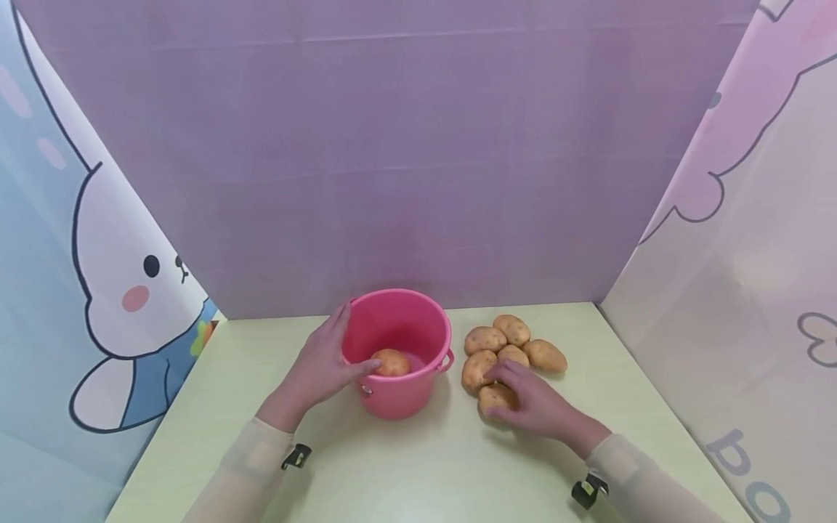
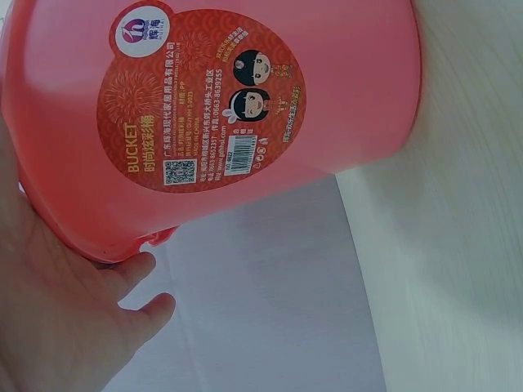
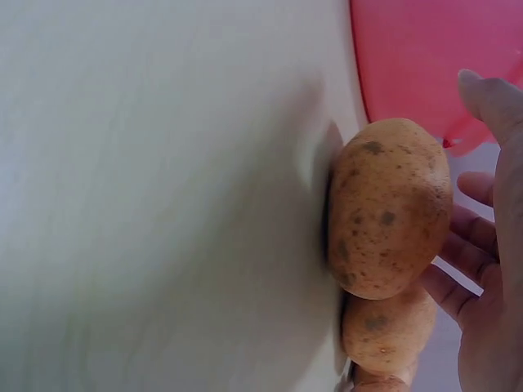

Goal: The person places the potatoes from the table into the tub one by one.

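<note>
See pink plastic bucket (image 1: 395, 399) standing upright on pale table (image 1: 405, 472), lower centre of frame, w/ one potato (image 1: 392, 363) inside, just behind the near rim. Count six more potatoes (image 1: 513, 356) bunched right of it, incl. nearest potato (image 1: 498, 402) at the bunch's lower edge.

Find L hand (image 1: 323, 367) laid along bucket rim at left, fingers extended, thumb across near edge; not clenched. Find R hand (image 1: 532, 399) spread loosely about nearest potato, thumb clear of it in right-wrist view, so no firm grasp; can't tell re fingertip contact, w/ far side hidden.

Expect nearest potato to handle firm & solid, fairly heavy for its bulk, prob. not slippery given dry, matt skin, not fragile, but apt to roll. Best taken across the narrower middle, thumb opp. fingers, clear of neighbouring spuds.

Expect bucket to be light, w/ slight give in the wall, easy to tip or slide; best steadied at rim, on the side away from sticker (image 2: 200, 102) or right on it, no matter.
</note>
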`<state>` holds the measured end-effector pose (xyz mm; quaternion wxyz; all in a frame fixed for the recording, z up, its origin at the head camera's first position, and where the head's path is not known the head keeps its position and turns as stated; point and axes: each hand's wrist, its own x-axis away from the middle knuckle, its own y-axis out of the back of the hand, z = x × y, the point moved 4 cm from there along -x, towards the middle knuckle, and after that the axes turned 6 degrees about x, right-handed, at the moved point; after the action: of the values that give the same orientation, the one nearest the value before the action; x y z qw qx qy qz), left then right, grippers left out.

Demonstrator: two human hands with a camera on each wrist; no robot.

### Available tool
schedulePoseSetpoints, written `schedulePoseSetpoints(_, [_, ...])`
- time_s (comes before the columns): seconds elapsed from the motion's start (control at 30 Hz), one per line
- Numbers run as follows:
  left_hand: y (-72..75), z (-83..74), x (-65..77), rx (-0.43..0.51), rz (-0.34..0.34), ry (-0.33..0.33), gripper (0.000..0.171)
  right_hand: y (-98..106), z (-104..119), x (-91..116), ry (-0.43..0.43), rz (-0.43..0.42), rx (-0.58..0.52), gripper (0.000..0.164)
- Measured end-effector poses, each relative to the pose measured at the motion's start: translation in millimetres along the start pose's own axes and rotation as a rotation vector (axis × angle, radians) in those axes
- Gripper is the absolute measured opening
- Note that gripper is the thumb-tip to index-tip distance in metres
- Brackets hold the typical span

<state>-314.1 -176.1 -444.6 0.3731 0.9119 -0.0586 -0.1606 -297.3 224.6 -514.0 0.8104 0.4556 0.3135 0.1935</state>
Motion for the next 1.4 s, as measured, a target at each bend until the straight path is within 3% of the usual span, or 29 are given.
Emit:
schedulePoseSetpoints(0.23, [0.2,0.1,1.1,-0.005,0.000,0.004,0.133,-8,-5,4,-0.020,0.016,0.023,0.059])
schedulePoseSetpoints(0.73, [-0.2,-0.3,0.6,-0.009,0.000,0.003,0.133,-19,-6,7,0.045,-0.015,0.124,0.065])
schedulePoseSetpoints(1.4, [0.3,0.6,-1.4,-0.002,0.000,0.003,0.131,-26,-10,10,0.019,0.016,0.078,0.071])
